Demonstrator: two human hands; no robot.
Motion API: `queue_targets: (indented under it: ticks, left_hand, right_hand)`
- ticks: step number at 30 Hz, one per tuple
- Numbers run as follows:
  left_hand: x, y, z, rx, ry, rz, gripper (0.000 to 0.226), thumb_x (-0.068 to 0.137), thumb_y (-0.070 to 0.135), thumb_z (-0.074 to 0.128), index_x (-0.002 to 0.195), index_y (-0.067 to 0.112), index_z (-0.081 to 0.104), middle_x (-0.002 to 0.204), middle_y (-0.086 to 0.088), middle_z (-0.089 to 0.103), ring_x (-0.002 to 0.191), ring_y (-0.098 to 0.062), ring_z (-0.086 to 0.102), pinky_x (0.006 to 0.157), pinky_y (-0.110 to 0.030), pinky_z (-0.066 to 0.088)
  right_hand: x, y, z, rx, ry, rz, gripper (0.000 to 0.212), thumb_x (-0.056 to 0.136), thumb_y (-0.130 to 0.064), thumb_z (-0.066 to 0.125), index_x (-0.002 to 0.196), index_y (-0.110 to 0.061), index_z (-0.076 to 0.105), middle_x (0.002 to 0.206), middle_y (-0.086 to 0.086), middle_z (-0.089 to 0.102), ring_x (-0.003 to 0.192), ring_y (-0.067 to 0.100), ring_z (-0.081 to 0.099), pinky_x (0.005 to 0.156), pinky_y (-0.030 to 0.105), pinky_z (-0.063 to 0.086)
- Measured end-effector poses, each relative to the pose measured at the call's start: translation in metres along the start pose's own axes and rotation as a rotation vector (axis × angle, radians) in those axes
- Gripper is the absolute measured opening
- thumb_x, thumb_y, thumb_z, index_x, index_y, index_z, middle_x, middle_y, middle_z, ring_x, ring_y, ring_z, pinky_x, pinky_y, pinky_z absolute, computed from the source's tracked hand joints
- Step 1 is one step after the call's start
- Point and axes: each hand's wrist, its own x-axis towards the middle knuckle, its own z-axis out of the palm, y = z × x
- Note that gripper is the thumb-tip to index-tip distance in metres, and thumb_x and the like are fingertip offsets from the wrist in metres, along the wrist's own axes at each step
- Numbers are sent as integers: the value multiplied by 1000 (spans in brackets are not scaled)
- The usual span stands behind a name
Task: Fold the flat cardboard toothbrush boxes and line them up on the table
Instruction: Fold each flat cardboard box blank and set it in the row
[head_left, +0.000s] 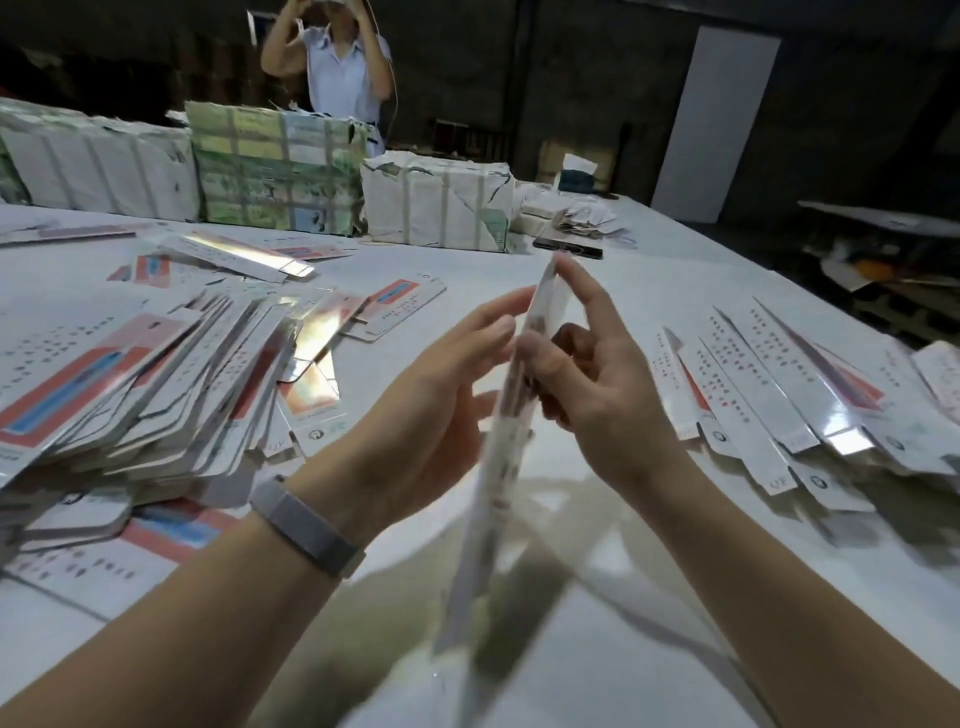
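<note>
Held edge-on above the middle of the white bench: one long flat cardboard toothbrush box, blurred, its far end up between the fingertips and its near end running down toward the camera. Left hand against the box's left face, fingers nearly straight and spread, tips touching the card; grey band on that wrist. Right hand on the other side, index finger stretched up along the top edge, thumb pressed to the card, remaining fingers curled behind it, so gripping the box. On the left of the bench, a loose, slumping heap of flat boxes, white with red-and-blue panels and some shiny silver faces, a few more scattered behind it. On the right, a row of folded boxes, laid side by side and overlapping, long axes pointing away from the camera. Along the far edge, strapped paper-wrapped bundles, white and greenish, touching one another. Just beyond the raised end of the box, a dark phone-like slab lying flat, with loose paper scraps near it. Behind the bundles, a second person standing in a pale shirt, both arms raised.
</note>
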Motion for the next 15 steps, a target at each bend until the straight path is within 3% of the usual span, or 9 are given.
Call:
queue_targets:
  ticks: [2, 5, 7, 9, 11, 13, 15]
  left_hand:
    - [2, -7, 1, -7, -11, -73, 32, 97, 46, 49, 127, 52, 60, 133, 4, 63, 120, -30, 63, 95, -44, 54]
    - [5, -14, 0, 87, 57, -34, 34, 92, 46, 56, 125, 52, 62, 128, 9, 65, 105, -24, 70, 82, -34, 57]
    - [6, -17, 0, 193, 170, 43, 47, 82, 45, 69, 128, 49, 60, 129, 4, 63, 98, -22, 71, 81, -35, 56]
    - [6, -19, 0, 247, 276, 55, 75, 71, 43, 81, 138, 48, 48, 125, 3, 63, 100, -20, 72, 83, -40, 59]
    - [5, -19, -3, 197, 291, 6, 91, 68, 33, 89, 144, 40, 39, 116, -2, 68, 97, -22, 73, 77, -41, 61]
    - [3, -17, -3, 132, 234, -17, 69, 74, 27, 81, 136, 26, 51, 101, -5, 74, 86, -21, 75, 67, -33, 61]
    - [0, -16, 3, 112, 182, -40, 33, 87, 30, 64, 119, 24, 62, 88, -1, 75, 75, -15, 73, 61, -24, 57]
  right_hand:
    - [-1, 2, 2, 46, -30, 60, 60, 95, -36, 59, 148, -33, 31, 66, -21, 63, 60, -2, 62, 51, 10, 44]
    - [-3, 0, -2, 67, -49, 132, 51, 93, -45, 55, 139, -38, 34, 67, -9, 64, 60, 10, 61, 47, 19, 42]
    - [-1, -2, -4, 77, -32, 160, 45, 89, -39, 54, 131, -37, 38, 70, -3, 64, 62, 15, 62, 49, 26, 45]
    - [1, -1, -7, 116, 0, 179, 38, 85, -25, 50, 122, -36, 46, 79, 0, 69, 73, 28, 66, 59, 40, 54]
    - [4, 0, -10, 157, 36, 195, 37, 86, -13, 49, 116, -34, 53, 91, 7, 72, 90, 36, 68, 79, 55, 56]
    - [5, 2, -12, 179, 55, 211, 39, 88, -9, 51, 117, -34, 54, 94, 10, 72, 89, 32, 69, 84, 56, 54]
    - [4, 5, -12, 115, 59, 188, 42, 96, -8, 52, 126, -37, 50, 97, 10, 71, 87, 29, 69, 75, 48, 58]
